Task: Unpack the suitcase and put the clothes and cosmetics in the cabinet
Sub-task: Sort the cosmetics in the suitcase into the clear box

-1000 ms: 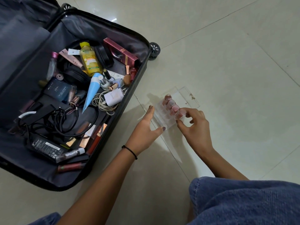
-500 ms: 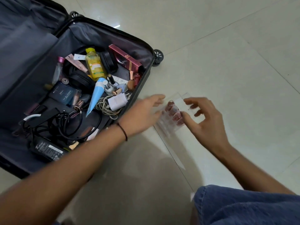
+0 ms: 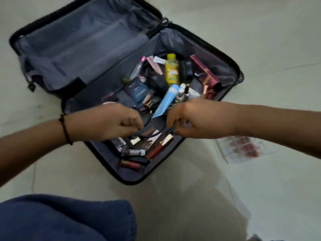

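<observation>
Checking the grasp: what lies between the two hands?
Head view: a black cable sags from left hand to right hand, with a blue tube pointing in.

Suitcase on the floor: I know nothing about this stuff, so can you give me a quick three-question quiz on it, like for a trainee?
1. True or false: the yellow bottle lies inside the suitcase.
2. Where is the clear tray? A in the suitcase; B on the floor, right of the suitcase; C on the person's lap.
3. Fill in: the left hand and right hand each seem to have a grip on a black ____.
Key: 1 true; 2 B; 3 cable.
</observation>
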